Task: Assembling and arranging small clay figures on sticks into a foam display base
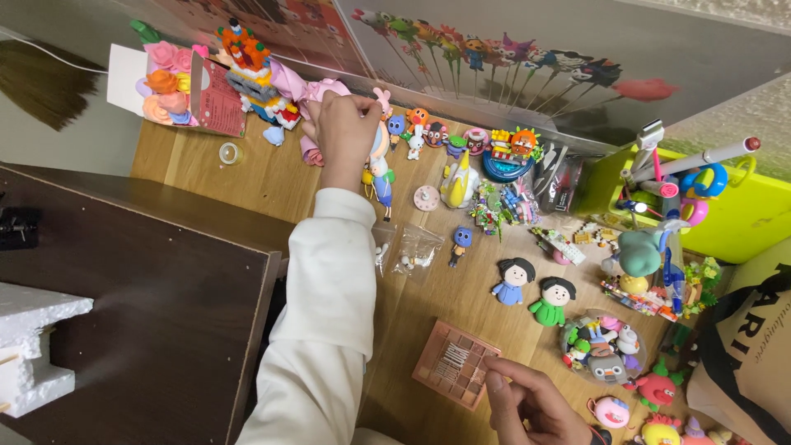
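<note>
Left hand (344, 132) reaches far across the counter (247, 177), fingers closed on a pink figure (317, 95). Right hand (531, 404) near, half-curled, empty, touching pink tray (456, 365) just to its left.

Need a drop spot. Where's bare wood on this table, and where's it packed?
Bare wood: near the tape roll, left of the left hand; also between the plastic bags and the pink grid tray. Crowded: the back row of figurines and the clay pile beyond the right hand.
</note>
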